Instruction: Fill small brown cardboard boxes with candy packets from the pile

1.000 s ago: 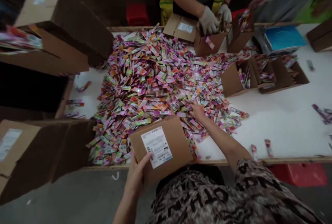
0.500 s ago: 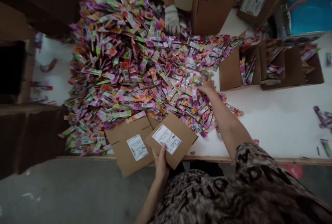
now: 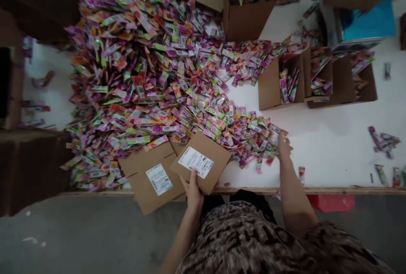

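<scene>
My left hand point(image 3: 193, 191) grips a brown cardboard box point(image 3: 218, 155) at the table's front edge, thumb on its white printed label. Partly beneath it, on the left, lies another labelled cardboard piece point(image 3: 135, 166); whether the two are joined I cannot tell. My right hand point(image 3: 284, 145) is at the right end of a large pile of small, colourful, slim packets point(image 3: 152, 96). Its fingers look slightly spread and curved beside the nearest packets, with nothing visibly held, though the hand is somewhat blurred.
Several open cardboard boxes point(image 3: 266, 90) with packets in them stand at the right. A larger open box point(image 3: 249, 22) with packets is at the back. Loose packets point(image 3: 382, 141) lie on the white table point(image 3: 333, 147) at right, with a blue-topped container point(image 3: 368, 22) behind.
My right hand has moved toward me and to the right, and packets now reach further right along the front. The co-worker's gloved hands have left view. My left hand still grips the box.
</scene>
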Demonstrator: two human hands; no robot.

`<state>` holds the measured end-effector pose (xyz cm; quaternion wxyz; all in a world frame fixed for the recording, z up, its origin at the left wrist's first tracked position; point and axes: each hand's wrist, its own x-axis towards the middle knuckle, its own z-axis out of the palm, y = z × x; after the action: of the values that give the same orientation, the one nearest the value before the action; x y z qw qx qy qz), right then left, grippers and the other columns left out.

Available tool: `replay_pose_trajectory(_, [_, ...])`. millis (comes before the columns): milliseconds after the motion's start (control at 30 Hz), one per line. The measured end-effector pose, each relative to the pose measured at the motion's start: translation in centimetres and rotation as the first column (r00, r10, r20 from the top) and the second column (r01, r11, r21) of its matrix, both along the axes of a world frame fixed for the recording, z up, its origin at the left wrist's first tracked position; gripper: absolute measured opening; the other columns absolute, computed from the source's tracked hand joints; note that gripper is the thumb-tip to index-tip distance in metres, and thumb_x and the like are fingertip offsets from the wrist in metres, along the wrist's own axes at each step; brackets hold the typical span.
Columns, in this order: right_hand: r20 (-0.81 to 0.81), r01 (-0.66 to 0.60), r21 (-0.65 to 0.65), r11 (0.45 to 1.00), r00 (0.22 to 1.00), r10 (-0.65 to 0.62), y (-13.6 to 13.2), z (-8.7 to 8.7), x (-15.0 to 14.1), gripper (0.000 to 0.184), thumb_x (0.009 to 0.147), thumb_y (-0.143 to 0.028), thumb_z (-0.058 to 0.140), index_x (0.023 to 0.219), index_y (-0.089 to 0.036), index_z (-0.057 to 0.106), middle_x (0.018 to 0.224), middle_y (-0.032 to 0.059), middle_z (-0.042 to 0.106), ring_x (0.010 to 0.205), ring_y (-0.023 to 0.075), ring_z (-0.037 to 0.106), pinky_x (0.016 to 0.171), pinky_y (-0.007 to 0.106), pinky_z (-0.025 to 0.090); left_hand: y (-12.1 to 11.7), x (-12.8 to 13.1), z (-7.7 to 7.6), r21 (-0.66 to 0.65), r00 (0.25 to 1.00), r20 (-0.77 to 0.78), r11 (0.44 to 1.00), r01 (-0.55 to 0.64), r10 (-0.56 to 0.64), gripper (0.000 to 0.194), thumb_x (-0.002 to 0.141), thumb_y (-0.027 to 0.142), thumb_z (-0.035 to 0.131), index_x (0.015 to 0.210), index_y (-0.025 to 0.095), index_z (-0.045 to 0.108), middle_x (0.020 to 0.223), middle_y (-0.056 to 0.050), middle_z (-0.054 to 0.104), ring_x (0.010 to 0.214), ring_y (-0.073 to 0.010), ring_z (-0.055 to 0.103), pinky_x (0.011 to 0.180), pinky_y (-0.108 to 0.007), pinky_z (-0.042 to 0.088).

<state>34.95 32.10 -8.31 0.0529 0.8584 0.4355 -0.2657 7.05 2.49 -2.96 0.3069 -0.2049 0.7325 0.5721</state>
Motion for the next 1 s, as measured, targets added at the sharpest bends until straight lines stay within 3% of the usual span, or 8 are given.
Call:
replay_pose_trajectory(167, [-0.265,-0.301,-0.030,0.953,0.922,0.283,2.4,-1.5,-14.0,0.094,0.079,-0.078,0.060,0.155,-0.025,0.044,0.148,0.0233,0.044,0.135,0.0422,0.048,0.111,0.057,0.038,1.9,0.5,-1.6,0.040,1.000,-0.004,0.999,0.000,0.000,0.069,0.079,0.039,0.083,0.141,0.032,0.052,0.138,-0.006,0.064,0.119,-0.0210,0.065,0.094,-0.030,0.057])
replay_pose_trajectory(333, [-0.581,-0.645,0.074,0.760,0.592,0.559,1.7,-1.9,-22.1,0.093,0.065,-0.049,0.085,0.149,-0.026,0.052,0.152,0.0132,0.048,0.138,0.0350,0.048,0.116,0.048,0.039,0.0,-0.1,-2.8,0.125,0.994,0.113,0.992,-0.014,0.000,0.064,0.074,0.038,0.087,0.131,0.030,0.059,0.134,-0.006,0.067,0.118,-0.0217,0.066,0.096,-0.032,0.056])
replay_pose_trajectory(500, [-0.820,-0.578,0.137,0.804,0.390,0.420,-0.7,0.8,-20.4,0.082,0.067,-0.036,0.082,0.144,-0.021,0.059,0.147,0.0067,0.058,0.142,0.0275,0.047,0.122,0.041,0.032,-1.6,-0.1,-3.2,0.199,0.981,0.194,0.980,-0.019,-0.021,0.062,0.066,0.035,0.091,0.121,0.026,0.063,0.125,-0.006,0.072,0.114,-0.0234,0.068,0.096,-0.034,0.056])
replay_pose_trajectory(667, [-0.738,-0.537,0.355,0.766,0.342,0.582,-2.5,8.8,-17.6,0.078,0.068,-0.031,0.078,0.143,-0.018,0.061,0.149,0.0084,0.057,0.142,0.0282,0.048,0.122,0.040,0.034,-1.1,-0.5,-4.6,0.385,0.920,0.366,0.923,-0.010,-0.143,0.063,0.060,0.034,0.092,0.116,0.023,0.065,0.115,-0.007,0.076,0.111,-0.0276,0.070,0.100,-0.041,0.055])
replay_pose_trajectory(733, [-0.610,-0.575,0.455,0.680,0.355,0.708,-3.8,12.3,-16.7,0.077,0.070,-0.028,0.075,0.145,-0.019,0.059,0.146,0.0087,0.058,0.137,0.0289,0.052,0.119,0.041,0.039,0.5,-0.7,-5.7,0.474,0.868,0.433,0.880,0.011,-0.244,0.061,0.057,0.030,0.093,0.111,0.021,0.066,0.110,-0.007,0.077,0.108,-0.0274,0.071,0.100,-0.042,0.055])
replay_pose_trajectory(833, [-0.345,-0.701,0.540,0.466,0.321,0.882,-7.1,15.7,-15.8,0.075,0.074,-0.026,0.071,0.147,-0.023,0.056,0.144,0.0098,0.058,0.131,0.0310,0.055,0.113,0.045,0.045,3.3,-0.7,-7.0,0.572,0.798,0.416,0.808,0.142,-0.435,0.060,0.050,0.022,0.094,0.104,0.021,0.067,0.106,-0.006,0.077,0.102,-0.0245,0.072,0.099,-0.041,0.056])
replay_pose_trajectory(933, [-0.153,-0.830,0.503,0.241,0.189,0.970,-11.0,16.3,-15.6,0.067,0.078,-0.025,0.068,0.145,-0.021,0.058,0.141,0.0142,0.058,0.126,0.0330,0.056,0.110,0.049,0.046,4.0,-1.6,-7.1,0.508,0.674,0.367,0.745,0.432,-0.641,0.055,0.045,0.017,0.096,0.093,0.017,0.068,0.091,-0.006,0.077,0.088,-0.0241,0.074,0.091,-0.041,0.059])
replay_pose_trajectory(1000, [-0.110,-0.878,0.446,0.171,0.136,0.985,-12.9,15.7,-15.5,0.063,0.081,-0.025,0.066,0.142,-0.018,0.059,0.138,0.0167,0.059,0.123,0.0333,0.056,0.108,0.050,0.046,2.7,-3.2,-6.2,0.436,0.586,0.389,0.703,0.562,-0.711,0.053,0.039,0.013,0.097,0.084,0.014,0.068,0.076,-0.006,0.074,0.078,-0.0256,0.074,0.084,-0.043,0.060])
